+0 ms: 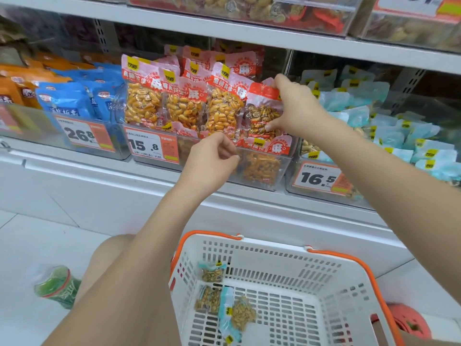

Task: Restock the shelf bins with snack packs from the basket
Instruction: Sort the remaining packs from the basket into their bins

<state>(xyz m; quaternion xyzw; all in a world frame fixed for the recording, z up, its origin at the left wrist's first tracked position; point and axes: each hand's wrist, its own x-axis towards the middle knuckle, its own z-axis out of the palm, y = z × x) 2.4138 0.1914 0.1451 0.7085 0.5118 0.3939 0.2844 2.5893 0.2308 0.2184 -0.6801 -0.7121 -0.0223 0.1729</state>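
Snack packs (219, 299) lie in the basket (279, 255) on the floor before the shelf bins (259, 168).

Right hand (291, 106) grips red snack pack (262, 113).

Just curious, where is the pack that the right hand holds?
The red pack stands at the right end of the front row in the middle bin, gripped by the right hand.

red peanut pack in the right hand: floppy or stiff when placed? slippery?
The red peanut pack looks fairly stiff: vacuum-tight film around lumpy nuts, standing upright in the right hand. Its flat top flap probably bends. Glossy film may be slippery.
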